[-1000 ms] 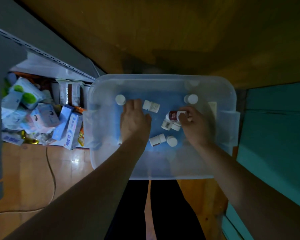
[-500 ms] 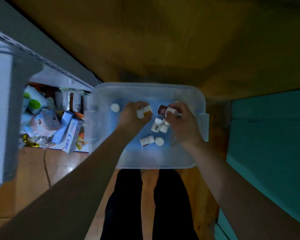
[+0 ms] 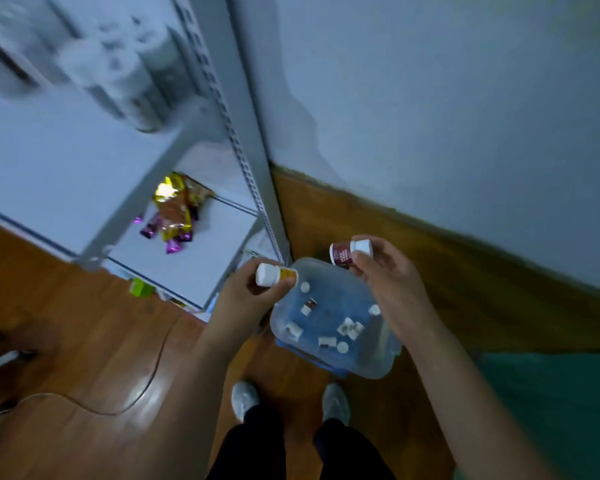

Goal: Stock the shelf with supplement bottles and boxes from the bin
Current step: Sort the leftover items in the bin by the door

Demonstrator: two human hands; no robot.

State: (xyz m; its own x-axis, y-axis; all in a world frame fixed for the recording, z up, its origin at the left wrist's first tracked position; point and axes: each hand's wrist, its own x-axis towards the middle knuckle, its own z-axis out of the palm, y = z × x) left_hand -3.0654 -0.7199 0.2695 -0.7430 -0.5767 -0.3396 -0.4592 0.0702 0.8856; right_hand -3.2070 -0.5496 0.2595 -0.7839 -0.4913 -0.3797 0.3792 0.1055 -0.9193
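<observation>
My left hand grips a small yellow-labelled bottle with a white cap, held on its side above the bin's left edge. In my right hand is a dark red-labelled bottle with a white cap, raised above the bin's far rim. The clear plastic bin sits on the floor below my hands, with several small white-capped bottles lying loose inside. The grey metal shelf stands to the left, its boards pale.
Shiny gold and purple snack packets lie on a lower shelf board. Blurred white canisters stand on an upper board. A thin cable curls over the wooden floor. My feet are just before the bin. A teal mat lies to the right.
Both hands have lifted out of the bin, each with a bottle. My view has risen and swung up, so the bin is now farther below and the upper shelf boards show.
</observation>
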